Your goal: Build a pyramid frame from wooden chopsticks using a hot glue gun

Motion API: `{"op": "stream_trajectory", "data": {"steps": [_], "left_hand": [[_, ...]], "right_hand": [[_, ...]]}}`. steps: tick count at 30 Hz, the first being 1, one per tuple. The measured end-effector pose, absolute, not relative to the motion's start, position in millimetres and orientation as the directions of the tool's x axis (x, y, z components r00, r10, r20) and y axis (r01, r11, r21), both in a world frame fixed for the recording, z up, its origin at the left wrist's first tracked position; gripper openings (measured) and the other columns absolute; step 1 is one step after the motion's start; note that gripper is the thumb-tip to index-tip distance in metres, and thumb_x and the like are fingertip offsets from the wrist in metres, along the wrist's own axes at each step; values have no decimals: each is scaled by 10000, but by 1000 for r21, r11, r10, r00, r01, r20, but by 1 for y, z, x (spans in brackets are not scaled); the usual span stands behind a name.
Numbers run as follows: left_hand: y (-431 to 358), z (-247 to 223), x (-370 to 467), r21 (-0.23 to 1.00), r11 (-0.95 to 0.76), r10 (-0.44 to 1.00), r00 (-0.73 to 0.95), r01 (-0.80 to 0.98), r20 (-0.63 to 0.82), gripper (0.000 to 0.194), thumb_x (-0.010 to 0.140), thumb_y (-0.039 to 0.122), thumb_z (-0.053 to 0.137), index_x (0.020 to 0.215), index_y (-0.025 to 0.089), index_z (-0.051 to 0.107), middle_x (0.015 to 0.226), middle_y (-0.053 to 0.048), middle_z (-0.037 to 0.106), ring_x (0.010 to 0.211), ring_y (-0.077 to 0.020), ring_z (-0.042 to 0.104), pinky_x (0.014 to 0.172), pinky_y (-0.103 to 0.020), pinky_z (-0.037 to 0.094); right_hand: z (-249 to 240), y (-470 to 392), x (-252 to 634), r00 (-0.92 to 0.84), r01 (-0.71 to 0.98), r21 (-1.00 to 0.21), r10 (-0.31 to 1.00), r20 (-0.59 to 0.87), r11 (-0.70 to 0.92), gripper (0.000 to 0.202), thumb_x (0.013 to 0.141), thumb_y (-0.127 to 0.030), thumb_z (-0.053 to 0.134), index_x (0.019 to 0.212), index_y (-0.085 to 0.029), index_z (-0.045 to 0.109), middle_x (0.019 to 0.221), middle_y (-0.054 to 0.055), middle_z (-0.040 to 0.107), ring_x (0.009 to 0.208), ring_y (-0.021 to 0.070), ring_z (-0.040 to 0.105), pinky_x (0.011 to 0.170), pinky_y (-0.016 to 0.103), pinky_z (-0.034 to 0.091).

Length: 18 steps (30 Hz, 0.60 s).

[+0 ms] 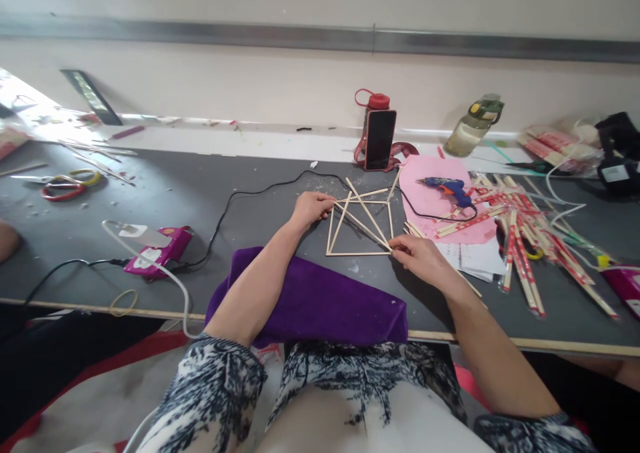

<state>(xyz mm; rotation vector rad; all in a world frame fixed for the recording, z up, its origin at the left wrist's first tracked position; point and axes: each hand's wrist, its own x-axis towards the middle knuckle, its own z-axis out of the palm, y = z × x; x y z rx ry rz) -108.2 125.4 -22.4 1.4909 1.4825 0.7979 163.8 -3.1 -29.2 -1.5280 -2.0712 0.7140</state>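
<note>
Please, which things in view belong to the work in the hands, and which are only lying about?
Likely part of the work:
- stick frame
- wrapped sticks
- glue gun

Seemingly just lying about:
- phone
- green-lidded bottle
- scissors
- purple cloth

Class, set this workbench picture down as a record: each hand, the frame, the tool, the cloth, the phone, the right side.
Left hand: grip at far left corner of the stick frame
Right hand: grip at its near right corner
Frame: four-sided, sticks crossing inside
Tool: blue glue gun on pink paper
Cloth: purple, beneath left forearm
Phone: upright before red-lidded bottle
Right side: wrapped sticks
</note>
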Motion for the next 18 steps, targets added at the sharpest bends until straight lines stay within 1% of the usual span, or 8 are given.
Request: {"op": "stream_trajectory", "data": {"steps": [8, 13, 18], "left_hand": [[125, -22, -108, 898, 85, 987, 85, 432, -134, 276, 705, 266, 618, 920, 131, 727, 660, -27, 641, 460, -44, 499, 398, -134, 334], [123, -19, -106, 904, 101, 986, 82, 416, -148, 290, 699, 248, 621, 936, 117, 725, 648, -26, 622, 447, -39, 478, 393, -136, 324], [122, -21, -107, 903, 81, 988, 88, 422, -130, 277, 704, 241, 612, 923, 116, 726, 675, -35, 640, 458, -38, 484, 410, -135, 343]], "right_hand": [[-27, -4, 163, -273, 717, -651, 960, 68, 250, 225, 815, -249, 502, 969, -219, 663, 863, 17, 678, 724, 142, 609, 634, 244, 466], [-26, -4, 163, -274, 727, -639, 960, 66, 251, 216, 808, -238, 504, 952, -214, 663, 841, 15, 680, 717, 140, 608, 631, 237, 459], [-26, -4, 163, -283, 727, -637, 957, 62, 256, 213, 807, -238, 501, 945, -219, 662, 842, 18, 686, 698, 144, 612, 628, 248, 465]]}}
